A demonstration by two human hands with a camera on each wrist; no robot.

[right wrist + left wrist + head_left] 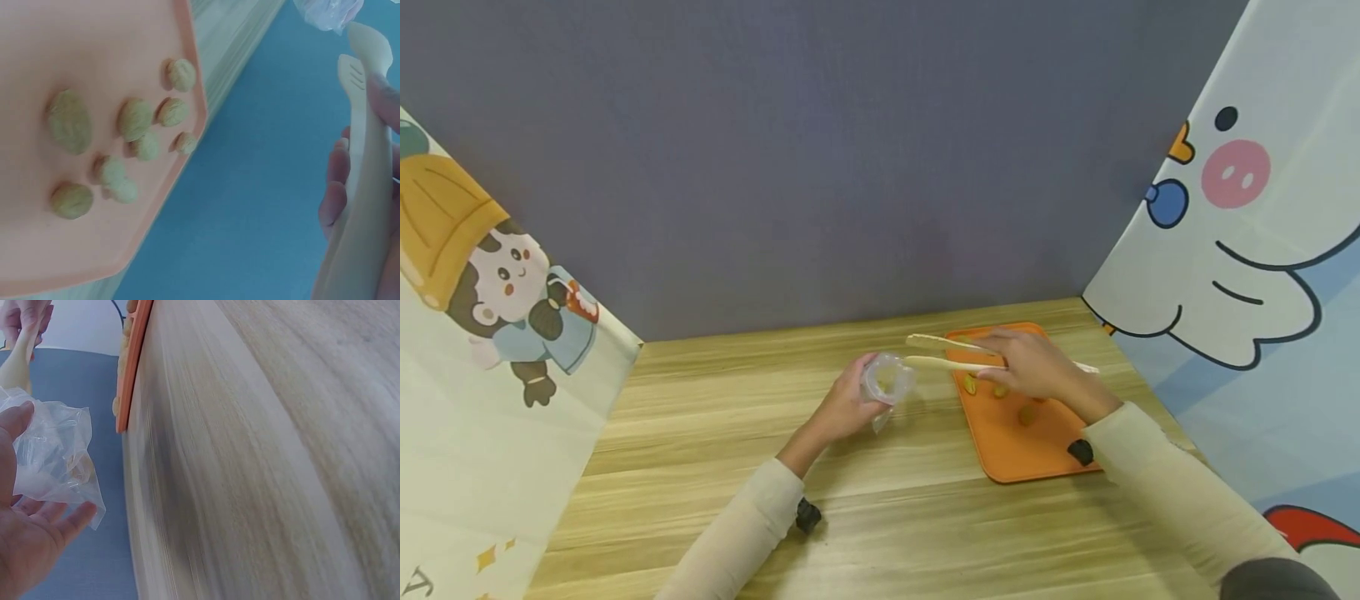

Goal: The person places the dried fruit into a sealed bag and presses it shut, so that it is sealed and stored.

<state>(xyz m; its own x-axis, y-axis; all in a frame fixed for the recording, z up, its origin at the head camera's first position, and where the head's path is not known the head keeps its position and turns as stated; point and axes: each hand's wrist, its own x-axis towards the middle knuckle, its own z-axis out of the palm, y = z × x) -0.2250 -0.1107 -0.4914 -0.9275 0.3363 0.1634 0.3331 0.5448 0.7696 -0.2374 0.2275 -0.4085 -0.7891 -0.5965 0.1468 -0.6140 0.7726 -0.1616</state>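
Observation:
My left hand (844,407) holds a clear plastic bag (53,440), thumb on one side and fingers on the other. The bag's round mouth faces up in the head view, and a yellowish-brown piece (80,467) shows through its side. In my right hand (1033,365) is a pair of cream-coloured tongs (362,181), gripped along the arms. Their tips stand slightly apart beside the bag's mouth, with nothing between them. Under the right hand lies an orange tray (1022,458) bearing several wrinkled, yellow-green pieces that look like dried fruit (70,122).
The tray lies at the right on a wood-grain table (700,400). A grey panel (850,167) rises behind the table. Printed cartoon panels stand at the left (445,375) and right (1262,333). A black device (807,516) sits by the left sleeve.

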